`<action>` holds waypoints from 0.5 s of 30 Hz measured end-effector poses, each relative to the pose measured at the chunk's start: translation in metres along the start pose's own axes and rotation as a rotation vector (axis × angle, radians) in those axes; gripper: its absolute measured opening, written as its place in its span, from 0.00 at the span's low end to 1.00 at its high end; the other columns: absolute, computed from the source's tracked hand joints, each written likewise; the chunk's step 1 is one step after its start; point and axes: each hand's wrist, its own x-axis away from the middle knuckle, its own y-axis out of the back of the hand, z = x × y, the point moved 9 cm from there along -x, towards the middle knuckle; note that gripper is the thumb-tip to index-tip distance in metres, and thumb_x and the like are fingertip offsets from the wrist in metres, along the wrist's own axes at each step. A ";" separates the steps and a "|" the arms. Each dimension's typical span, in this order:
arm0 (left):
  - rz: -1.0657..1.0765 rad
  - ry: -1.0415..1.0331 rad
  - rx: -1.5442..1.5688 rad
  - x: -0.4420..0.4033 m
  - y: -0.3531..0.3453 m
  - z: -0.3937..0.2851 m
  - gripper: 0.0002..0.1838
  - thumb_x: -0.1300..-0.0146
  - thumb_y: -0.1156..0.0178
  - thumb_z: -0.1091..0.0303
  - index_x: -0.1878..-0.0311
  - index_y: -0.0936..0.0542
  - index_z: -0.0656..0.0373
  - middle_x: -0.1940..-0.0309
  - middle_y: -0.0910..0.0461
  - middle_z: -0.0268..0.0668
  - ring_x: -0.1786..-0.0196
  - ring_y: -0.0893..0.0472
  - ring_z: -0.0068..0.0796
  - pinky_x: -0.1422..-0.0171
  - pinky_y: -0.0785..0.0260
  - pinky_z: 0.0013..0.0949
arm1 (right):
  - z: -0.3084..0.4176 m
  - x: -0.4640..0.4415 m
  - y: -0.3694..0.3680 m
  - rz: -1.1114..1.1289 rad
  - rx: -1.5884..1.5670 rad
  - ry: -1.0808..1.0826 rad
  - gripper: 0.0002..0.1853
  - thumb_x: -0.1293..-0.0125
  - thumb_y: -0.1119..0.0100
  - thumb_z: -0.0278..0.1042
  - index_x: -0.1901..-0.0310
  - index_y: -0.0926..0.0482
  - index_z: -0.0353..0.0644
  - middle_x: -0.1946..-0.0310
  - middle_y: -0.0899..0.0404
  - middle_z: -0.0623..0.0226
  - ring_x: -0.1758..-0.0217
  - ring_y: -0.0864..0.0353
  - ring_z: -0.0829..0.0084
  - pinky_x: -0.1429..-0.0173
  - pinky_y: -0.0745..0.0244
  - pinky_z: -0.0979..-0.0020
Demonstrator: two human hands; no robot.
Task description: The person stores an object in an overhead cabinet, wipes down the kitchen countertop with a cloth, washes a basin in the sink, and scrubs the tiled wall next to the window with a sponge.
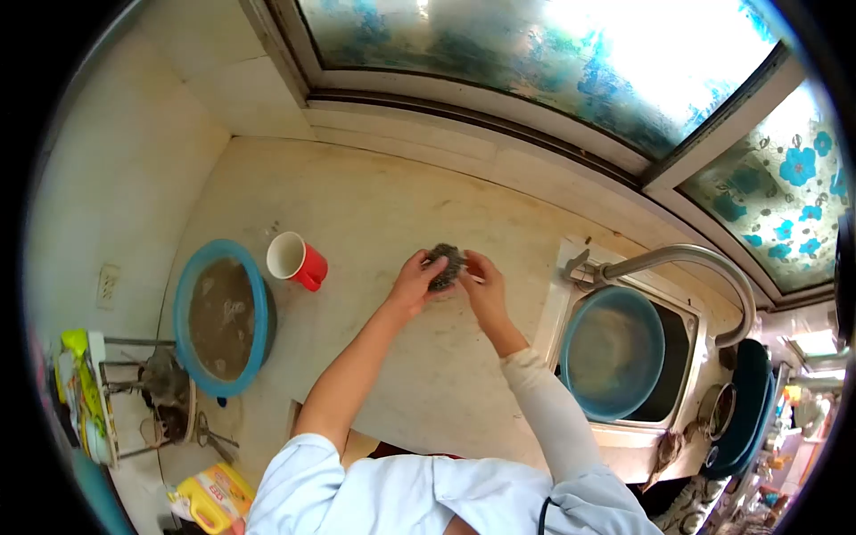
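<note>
A dark grey steel wool scrubber [445, 268] is held above the counter, in front of my body. My left hand [414, 280] grips it from the left, with the thumb lying over its face. At its right edge, the bent fingers of my right hand [482, 280] pinch the scrubber. To the left of my hands, a red mug [310, 266] with a pale inside leans or lies tilted on the counter.
A blue basin of murky brown water [181, 314] stands at the left. On the right, another blue basin [655, 343] sits in the sink [687, 357] under a curved faucet [745, 299]. A yellow jug [223, 496] is at lower left. Windows [499, 53] line the back.
</note>
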 end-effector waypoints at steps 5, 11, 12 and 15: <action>-0.710 -0.614 -0.974 -0.035 0.052 -0.121 0.19 0.48 0.36 0.69 0.56 0.32 0.62 0.62 0.28 0.42 0.59 0.27 0.38 0.55 0.33 0.37 | 0.018 0.078 0.056 0.120 0.334 0.059 0.21 0.48 0.46 0.19 0.49 0.31 0.37 0.55 0.32 0.52 0.55 0.30 0.59 0.54 0.31 0.68; -1.230 -0.717 -1.199 -0.088 0.129 -0.236 0.24 0.45 0.41 0.75 0.46 0.36 0.60 0.51 0.35 0.49 0.48 0.34 0.45 0.47 0.37 0.40 | 0.019 0.194 0.092 0.119 0.780 0.242 0.17 0.48 0.47 0.20 0.53 0.27 0.37 0.54 0.29 0.55 0.49 0.31 0.54 0.45 0.37 0.59; -1.306 -0.666 -1.250 -0.106 0.141 -0.249 0.25 0.43 0.43 0.73 0.42 0.39 0.61 0.48 0.37 0.51 0.46 0.35 0.47 0.45 0.38 0.42 | 0.012 0.192 0.091 0.079 0.803 0.247 0.17 0.48 0.47 0.21 0.53 0.26 0.38 0.53 0.28 0.57 0.48 0.31 0.55 0.45 0.38 0.59; -1.341 -0.487 -1.293 -0.137 0.167 -0.251 0.26 0.39 0.48 0.70 0.38 0.42 0.64 0.42 0.41 0.54 0.42 0.38 0.49 0.41 0.40 0.44 | 0.012 0.198 0.085 0.059 0.990 0.211 0.19 0.49 0.47 0.22 0.52 0.26 0.40 0.51 0.28 0.60 0.45 0.31 0.58 0.44 0.39 0.61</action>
